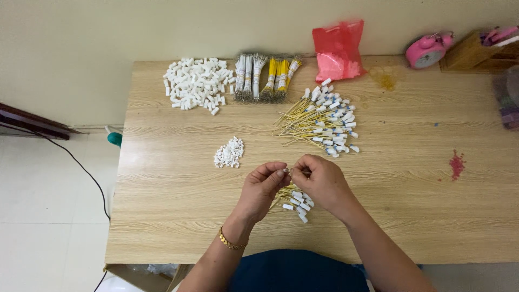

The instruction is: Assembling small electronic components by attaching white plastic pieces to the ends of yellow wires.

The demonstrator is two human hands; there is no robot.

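Note:
My left hand (pixel 262 186) and my right hand (pixel 321 181) meet above the near middle of the wooden table (pixel 421 205). Their fingertips pinch a small white connector (pixel 286 171) together with a thin wire end. Under the hands lies a small bunch of yellow wires with white connectors (pixel 297 201). A small heap of tiny white connectors (pixel 229 152) sits just left and beyond my left hand. A bigger pile of finished yellow wires with white ends (pixel 323 119) lies farther back.
At the back edge sit a heap of larger white plastic housings (pixel 195 83), bundles of white and yellow wires (pixel 266 77), a red plastic bag (pixel 338 51), a pink alarm clock (pixel 427 50) and a wooden box (pixel 476 53). A red stain (pixel 457 164) marks the right side.

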